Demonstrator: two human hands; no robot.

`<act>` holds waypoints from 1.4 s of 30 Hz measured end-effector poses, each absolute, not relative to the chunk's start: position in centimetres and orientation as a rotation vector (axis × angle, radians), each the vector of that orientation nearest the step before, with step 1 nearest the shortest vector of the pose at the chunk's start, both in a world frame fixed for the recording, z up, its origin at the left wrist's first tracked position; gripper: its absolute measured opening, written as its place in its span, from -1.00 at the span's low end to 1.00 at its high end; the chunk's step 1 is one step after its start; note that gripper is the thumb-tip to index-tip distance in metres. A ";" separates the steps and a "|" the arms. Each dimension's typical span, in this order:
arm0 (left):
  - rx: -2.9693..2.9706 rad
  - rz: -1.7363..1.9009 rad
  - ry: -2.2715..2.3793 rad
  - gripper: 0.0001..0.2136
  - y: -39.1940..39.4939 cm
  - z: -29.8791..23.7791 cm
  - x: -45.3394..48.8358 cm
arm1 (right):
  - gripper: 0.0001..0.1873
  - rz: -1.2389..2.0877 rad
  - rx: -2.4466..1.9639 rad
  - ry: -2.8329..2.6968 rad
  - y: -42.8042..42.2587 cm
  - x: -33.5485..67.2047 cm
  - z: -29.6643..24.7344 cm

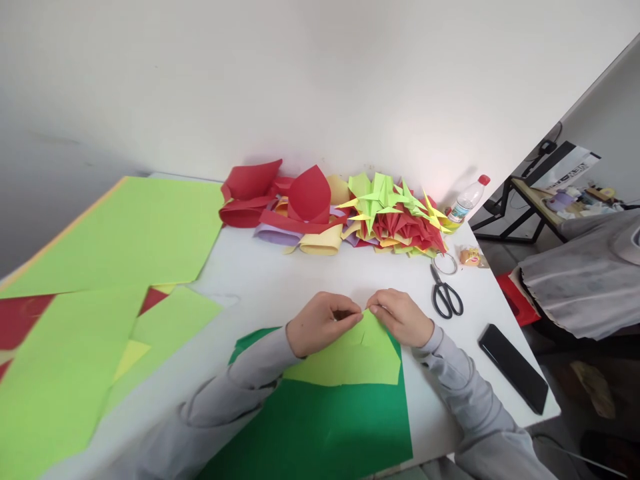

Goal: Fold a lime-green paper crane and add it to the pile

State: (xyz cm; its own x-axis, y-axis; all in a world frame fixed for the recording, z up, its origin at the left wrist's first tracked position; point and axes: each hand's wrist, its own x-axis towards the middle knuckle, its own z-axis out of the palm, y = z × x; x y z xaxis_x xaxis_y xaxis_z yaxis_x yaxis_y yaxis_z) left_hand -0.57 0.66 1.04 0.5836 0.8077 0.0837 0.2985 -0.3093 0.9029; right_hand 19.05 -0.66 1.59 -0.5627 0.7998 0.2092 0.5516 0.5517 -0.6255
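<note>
A lime-green sheet of paper [350, 363] lies over a dark green sheet [330, 427] in front of me. My left hand [325, 323] pinches the lime-green paper at its far edge, thumb against fingers. Right beside it, my right hand [397, 317] pinches the same edge, so the fingertips of both hands nearly meet. A short crease or slit shows in the paper just below the fingers. Exactly how the edge is bent between the fingertips is too small to make out.
Scissors [445, 293], a metal ring [445, 264] and a black phone [513, 368] lie to the right. Along the wall sit rolled red paper [310, 193], folded paper pieces [383, 197] and a bottle [467, 200]. Large lime-green sheets [130, 227] cover the left side. Another person's grey clothing [585, 273] shows at right.
</note>
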 end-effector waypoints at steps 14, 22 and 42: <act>1.917 0.625 0.867 -0.75 0.3 0.7 -0.2 | -0.89 0.627 -0.967 -2.504 -0.8 18.9 1.4; 1.798 0.625 0.885 -0.74 0.6 1.3 -1.2 | -0.78 0.970 -1.041 -2.155 -0.1 20.0 1.7; 1.638 0.802 0.874 -0.75 0.3 1.9 0.3 | -0.83 1.038 -1.007 -2.065 -0.8 18.9 2.0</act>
State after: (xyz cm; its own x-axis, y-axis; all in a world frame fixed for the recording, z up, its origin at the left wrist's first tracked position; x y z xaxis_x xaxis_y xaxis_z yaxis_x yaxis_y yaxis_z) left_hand 0.25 0.31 1.87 0.5058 0.8596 0.0725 0.1458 -0.1680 0.9749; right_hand 18.89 -0.80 2.00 -0.5243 0.8328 0.1776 0.3540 0.4029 -0.8440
